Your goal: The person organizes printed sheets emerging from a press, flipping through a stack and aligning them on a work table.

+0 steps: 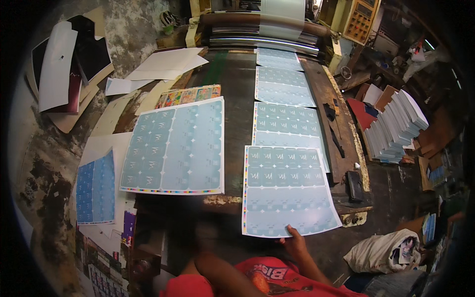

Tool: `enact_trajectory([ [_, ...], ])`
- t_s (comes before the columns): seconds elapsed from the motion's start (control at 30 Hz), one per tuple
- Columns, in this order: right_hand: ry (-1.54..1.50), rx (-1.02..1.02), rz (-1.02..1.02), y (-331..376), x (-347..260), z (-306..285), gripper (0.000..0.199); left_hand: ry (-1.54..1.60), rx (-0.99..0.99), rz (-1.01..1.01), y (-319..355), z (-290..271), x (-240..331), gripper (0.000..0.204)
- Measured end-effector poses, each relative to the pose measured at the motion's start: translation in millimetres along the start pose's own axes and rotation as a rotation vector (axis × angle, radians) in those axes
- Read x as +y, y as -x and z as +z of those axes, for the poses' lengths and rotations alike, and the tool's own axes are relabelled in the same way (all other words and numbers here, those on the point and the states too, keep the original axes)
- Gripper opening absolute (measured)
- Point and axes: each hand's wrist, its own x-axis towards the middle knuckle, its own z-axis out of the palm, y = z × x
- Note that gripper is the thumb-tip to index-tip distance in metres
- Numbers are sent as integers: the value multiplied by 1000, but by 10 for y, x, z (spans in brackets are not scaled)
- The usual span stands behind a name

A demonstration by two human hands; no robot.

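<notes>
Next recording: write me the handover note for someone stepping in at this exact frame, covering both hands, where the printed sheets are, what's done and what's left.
Right hand: fingers on the near edge of the nearest light blue printed sheet, at the end of the machine bed.
Left hand: motion-blurred near the bed's front edge; its grip cannot be read, and nothing is visibly held.
Sheets: three more light blue sheets lie overlapping in a line back to the roller. A pile of like sheets sits on the left.
Done: a pile already stands on the left.
Left: the nearest sheet and those behind it are on the bed, not on the pile.
</notes>
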Motion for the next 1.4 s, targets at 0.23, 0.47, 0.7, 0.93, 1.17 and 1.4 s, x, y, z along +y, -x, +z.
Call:
enact_trajectory([
  [0.23,98,-20,30,311,125,-65,41,69,-53,73,-116,18,-1,68],
  [0.47,38,-19,19,389,77,38,46,83,-75,101,-157,71,5,70],
  [0.7,-40,-30,-26,132,-31,86,48,50,-66,116,-194,93,60,73],
  [0.93,-86,-6,-81,-269,-92,116,50,-36,-38,122,-224,102,111,76],
  [1.17,-116,68,-235,-407,-36,132,43,-768,292,5,16,-100,286,79],
  [1.4,-96,132,-305,-283,-290,304,67,-1962,954,-883,1892,-652,326,83],
])
